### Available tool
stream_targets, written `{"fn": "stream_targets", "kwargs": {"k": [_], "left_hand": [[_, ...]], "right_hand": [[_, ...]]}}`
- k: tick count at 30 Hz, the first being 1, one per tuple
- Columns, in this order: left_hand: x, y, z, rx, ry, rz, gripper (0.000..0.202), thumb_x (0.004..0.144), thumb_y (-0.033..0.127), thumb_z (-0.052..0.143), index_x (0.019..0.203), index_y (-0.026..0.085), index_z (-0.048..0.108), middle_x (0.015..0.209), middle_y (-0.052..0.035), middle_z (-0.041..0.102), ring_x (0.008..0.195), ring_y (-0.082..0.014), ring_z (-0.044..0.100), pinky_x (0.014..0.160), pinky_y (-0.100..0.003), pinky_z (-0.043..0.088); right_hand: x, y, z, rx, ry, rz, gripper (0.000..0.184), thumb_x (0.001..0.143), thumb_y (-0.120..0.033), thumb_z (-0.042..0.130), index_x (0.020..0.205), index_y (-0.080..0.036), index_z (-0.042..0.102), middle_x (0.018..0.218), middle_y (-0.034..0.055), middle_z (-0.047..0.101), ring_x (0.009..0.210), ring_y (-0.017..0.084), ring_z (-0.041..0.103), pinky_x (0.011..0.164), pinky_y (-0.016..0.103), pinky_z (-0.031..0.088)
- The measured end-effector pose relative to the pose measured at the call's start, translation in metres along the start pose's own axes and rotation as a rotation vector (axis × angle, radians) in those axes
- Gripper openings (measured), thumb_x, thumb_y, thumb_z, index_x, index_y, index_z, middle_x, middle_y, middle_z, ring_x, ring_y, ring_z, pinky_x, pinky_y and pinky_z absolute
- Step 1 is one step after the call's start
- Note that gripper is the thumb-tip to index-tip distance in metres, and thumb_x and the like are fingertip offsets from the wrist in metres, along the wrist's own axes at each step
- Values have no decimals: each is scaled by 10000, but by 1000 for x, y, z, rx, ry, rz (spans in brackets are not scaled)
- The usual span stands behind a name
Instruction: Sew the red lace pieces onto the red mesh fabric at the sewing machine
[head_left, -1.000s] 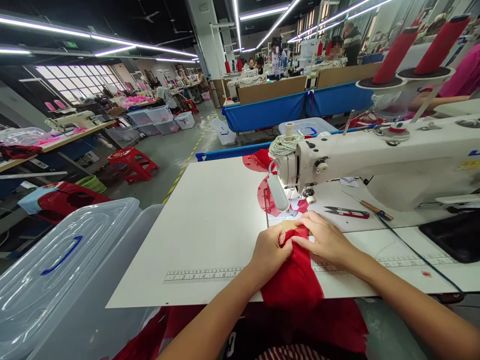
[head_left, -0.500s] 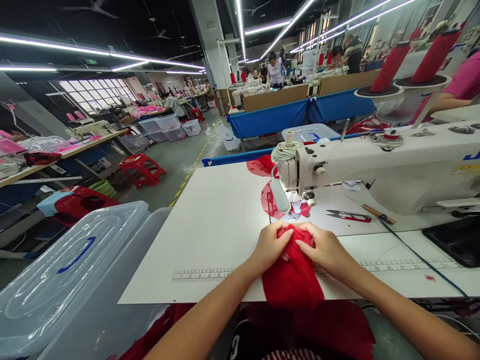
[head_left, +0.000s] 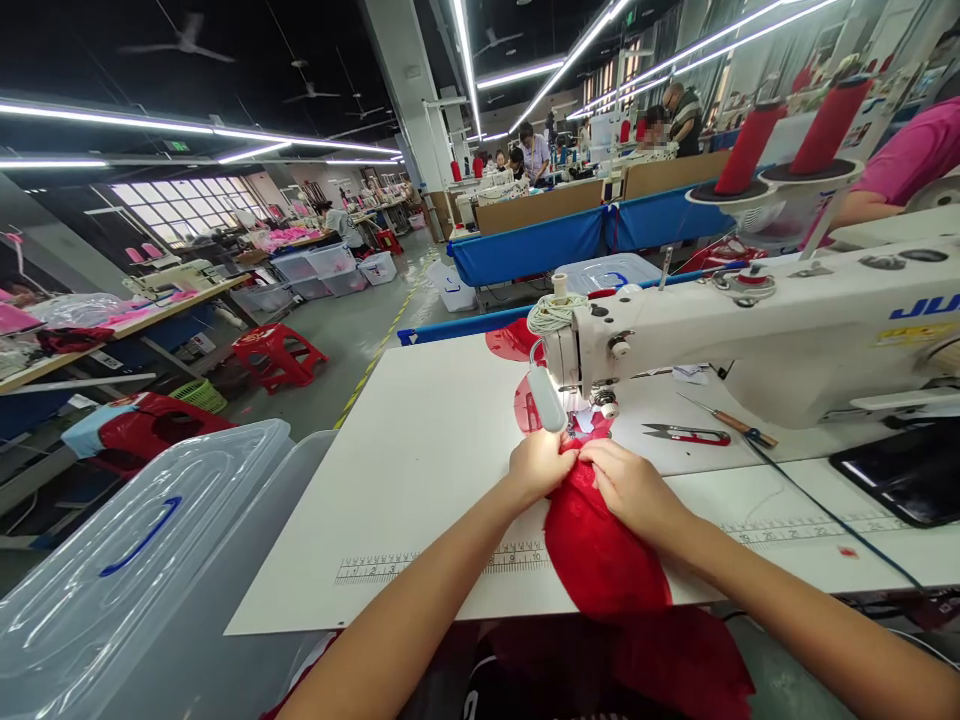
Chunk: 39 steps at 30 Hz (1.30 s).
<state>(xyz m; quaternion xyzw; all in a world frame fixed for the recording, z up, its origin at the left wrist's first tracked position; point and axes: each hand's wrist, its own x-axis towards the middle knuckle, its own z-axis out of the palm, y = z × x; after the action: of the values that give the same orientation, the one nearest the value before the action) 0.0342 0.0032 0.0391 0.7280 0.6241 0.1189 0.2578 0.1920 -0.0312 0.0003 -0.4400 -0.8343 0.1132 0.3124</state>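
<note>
Red fabric (head_left: 606, 545) lies across the front of the white sewing table (head_left: 420, 450) and hangs over its edge. My left hand (head_left: 541, 462) pinches the fabric's far end, just in front of the needle area. Close beside it, my right hand (head_left: 626, 485) grips the same end, fingers closed. Both hands are at the head of a white sewing machine (head_left: 675, 320); its small lamp (head_left: 547, 398) partly hides the presser foot area. Beneath the lamp, red material reaches the needle area.
Thread snips (head_left: 686, 434) and a wooden-handled awl (head_left: 739, 422) lie right of the needle. A black phone (head_left: 900, 475) rests at the right. Red thread cones (head_left: 754, 150) stand behind the machine. A lidded clear plastic bin (head_left: 172, 540) is left of the table.
Both hands have moved forward with the red fabric, from the table's front to the needle area. The fabric now lies more spread out. The view has shifted slightly.
</note>
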Motion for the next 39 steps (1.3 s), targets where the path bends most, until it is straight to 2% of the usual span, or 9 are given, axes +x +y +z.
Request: {"fn": "stream_targets", "kwargs": {"k": [5,8,11,14,18,22,24,30,39], "left_hand": [[1,-10,-17,116,105,114,93,850,229,574,775,216,521,760,-12,590,754,-212,598,633,-278,415],[-9,-12,-14,156,173,217,133,918,186,465,810,202,541,920,-70,600,935,-236,576,761,-315,448],[-27,-13,2,159,118,556,148,958,219,424,937,190,567,1035,-97,607,987,-219,559,834,-326,469],[-35,-19,15,265,56,812,235,988,345,412,917,180,564,937,-86,633,837,-210,575,736,-325,480],[-21,-25,10,415,50,640,276,979,325,422,759,198,530,698,-42,597,640,-189,552,616,-306,427],[-9,-25,0,496,77,425,122,919,254,515,815,198,547,670,-23,580,609,-193,558,581,-297,428],[-11,-25,2,521,110,452,85,916,191,497,871,185,569,770,-45,618,670,-202,586,580,-294,455],[-19,-36,22,540,354,761,334,950,26,325,1186,81,554,1186,-178,639,961,-221,621,775,-331,557],[-18,-40,23,562,327,702,366,1009,155,312,1285,77,539,1168,-188,657,910,-239,610,659,-340,542]], "right_hand": [[2,12,-1,-2,-69,-42,350,894,-115,399,1078,-163,694,1208,105,691,1086,250,662,918,398,556],[4,19,-5,-14,-108,-63,364,900,-137,404,1131,-170,682,1259,102,669,1128,250,646,939,409,547],[4,23,-6,17,-129,-79,380,891,-138,409,1162,-194,670,1276,84,663,1143,229,637,953,391,536],[3,24,-6,22,-124,-79,359,909,-163,407,1139,-192,682,1221,85,691,1103,230,650,940,395,539],[3,23,-8,-21,-138,-88,370,892,-153,427,1162,-195,677,1191,73,703,1035,237,657,899,402,552],[3,27,-8,-39,-128,-116,436,849,-91,418,1186,-198,673,1234,64,685,1059,243,639,916,422,548],[3,30,-8,-34,-131,-130,454,839,-73,413,1188,-205,673,1239,54,683,1047,237,642,909,415,554],[1,31,-7,-73,-81,-166,459,835,-53,403,1201,-163,657,1238,81,681,1046,242,646,911,416,564],[-3,29,-6,-181,-77,-141,514,797,-41,385,1223,-179,637,1262,69,667,1082,238,625,912,409,564]]}}
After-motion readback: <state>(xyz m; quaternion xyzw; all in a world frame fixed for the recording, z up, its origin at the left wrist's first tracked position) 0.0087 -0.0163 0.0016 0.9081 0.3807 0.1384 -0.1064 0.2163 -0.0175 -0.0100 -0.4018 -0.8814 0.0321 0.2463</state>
